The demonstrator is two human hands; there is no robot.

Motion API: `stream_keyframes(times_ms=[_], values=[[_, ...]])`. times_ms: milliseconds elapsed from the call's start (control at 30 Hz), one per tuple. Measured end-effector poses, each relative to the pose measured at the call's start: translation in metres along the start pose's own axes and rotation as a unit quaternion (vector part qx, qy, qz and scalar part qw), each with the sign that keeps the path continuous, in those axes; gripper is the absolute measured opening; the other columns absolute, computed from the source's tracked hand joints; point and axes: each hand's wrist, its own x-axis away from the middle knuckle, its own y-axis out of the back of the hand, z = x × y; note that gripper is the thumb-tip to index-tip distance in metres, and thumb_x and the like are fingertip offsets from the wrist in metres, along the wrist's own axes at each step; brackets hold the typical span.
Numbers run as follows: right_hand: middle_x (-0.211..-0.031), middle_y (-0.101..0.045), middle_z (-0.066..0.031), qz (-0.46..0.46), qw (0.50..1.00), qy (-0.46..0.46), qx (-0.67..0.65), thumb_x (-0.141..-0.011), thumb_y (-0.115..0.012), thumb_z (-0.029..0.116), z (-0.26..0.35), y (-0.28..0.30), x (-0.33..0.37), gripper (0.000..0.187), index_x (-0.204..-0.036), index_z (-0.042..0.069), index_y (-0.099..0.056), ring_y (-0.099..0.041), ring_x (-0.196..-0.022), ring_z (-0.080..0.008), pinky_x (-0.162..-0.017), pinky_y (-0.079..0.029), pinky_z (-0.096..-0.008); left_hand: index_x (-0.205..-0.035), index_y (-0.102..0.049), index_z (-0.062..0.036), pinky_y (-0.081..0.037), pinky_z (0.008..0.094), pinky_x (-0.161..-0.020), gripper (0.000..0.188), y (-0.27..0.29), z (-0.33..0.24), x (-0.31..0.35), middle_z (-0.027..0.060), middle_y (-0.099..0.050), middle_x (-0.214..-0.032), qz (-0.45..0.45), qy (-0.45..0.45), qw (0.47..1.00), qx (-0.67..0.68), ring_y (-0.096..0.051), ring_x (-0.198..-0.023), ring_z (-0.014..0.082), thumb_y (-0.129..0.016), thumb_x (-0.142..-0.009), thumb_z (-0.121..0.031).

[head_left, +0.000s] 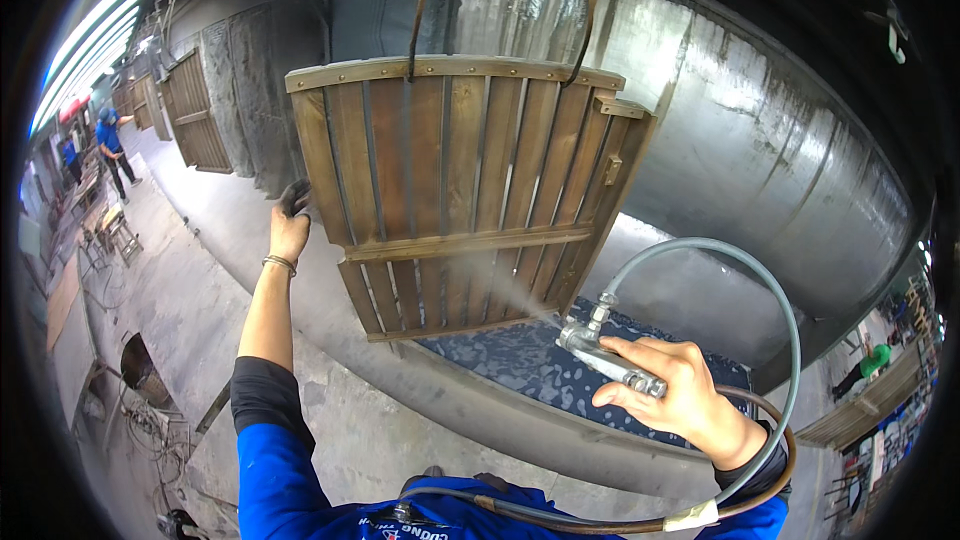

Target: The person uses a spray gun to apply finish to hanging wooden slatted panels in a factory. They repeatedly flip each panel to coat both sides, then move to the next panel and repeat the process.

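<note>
– Shiny grey metal (740, 130) bends behind your work, streaked and smudged. From the head view, where is your wood panel (465, 155)?
– It hangs in front of you on two bent hooks (424, 10), tipped a little.
– What are your hands doing?
– Your right hand (685, 380) is wrapped around the spray gun (590, 345). Your left hand (288, 228), dark at the fingers, is at the panel's left edge. We cannot tell if it grips.
– Which step is this?
– Mist leaves the gun toward the low boards, so you seem to be coating them. Next likely calls for a smooth, even sweep, with the panel kept steady.
– How does your panel look?
– Brown, with tall slats, thin gaps and a bar across. Some slats look redder than others.
</note>
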Motion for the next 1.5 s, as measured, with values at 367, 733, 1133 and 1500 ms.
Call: stream_keyframes(times_ms=[367, 733, 1133, 1500], values=[[-0.068, -0.064, -0.0103, -0.100, 0.981, 0.164, -0.034, -0.065, -0.088, 0.055, -0.003, 0.001, -0.022, 0.080, -0.111, -0.008, -0.071, -0.066, -0.055, -0.0208, -0.051, -0.052, -0.0306, -0.141, -0.060, -0.0083, -0.045, 0.0351, -0.108, 0.079, 0.004, -0.034, 0.030, 0.0204, -0.053, -0.148, -0.014, 0.040, 0.996, -0.082, -0.048, -0.141, 0.0335, -0.044, -0.065, 0.008], [-0.068, -0.064, -0.0099, -0.147, 0.963, 0.202, -0.101, -0.065, -0.089, 0.054, 0.032, -0.023, -0.054, 0.080, -0.111, -0.007, -0.071, -0.064, -0.055, -0.0187, -0.049, -0.050, -0.0286, -0.133, -0.067, -0.0064, -0.027, 0.0377, -0.123, 0.078, 0.041, -0.050, 0.035, 0.0194, -0.053, -0.150, 0.067, 0.037, 0.990, -0.120, -0.036, -0.149, 0.0326, -0.041, -0.061, 0.009], [-0.078, -0.070, -0.0120, -0.269, 0.948, 0.035, -0.166, -0.088, -0.068, 0.062, 0.062, -0.056, -0.072, 0.078, -0.113, -0.012, -0.069, -0.065, -0.059, -0.0170, -0.054, -0.051, -0.0269, -0.122, -0.070, -0.0014, -0.033, 0.0383, -0.119, 0.042, 0.069, -0.055, -0.013, 0.0129, -0.056, -0.149, 0.174, 0.019, 0.982, -0.071, -0.041, -0.146, 0.0274, -0.067, -0.081, 0.002], [-0.065, -0.061, -0.0004, -0.520, 0.801, -0.296, 0.025, -0.108, -0.048, 0.051, 0.062, -0.017, -0.081, 0.057, -0.083, 0.003, -0.066, -0.045, -0.048, -0.0025, -0.044, -0.030, -0.0203, -0.099, -0.065, 0.0016, -0.052, 0.0299, -0.095, 0.026, 0.092, -0.072, -0.017, 0.0060, -0.065, -0.108, 0.313, -0.016, 0.918, 0.243, -0.062, -0.102, 0.0132, -0.081, -0.078, 0.006]])
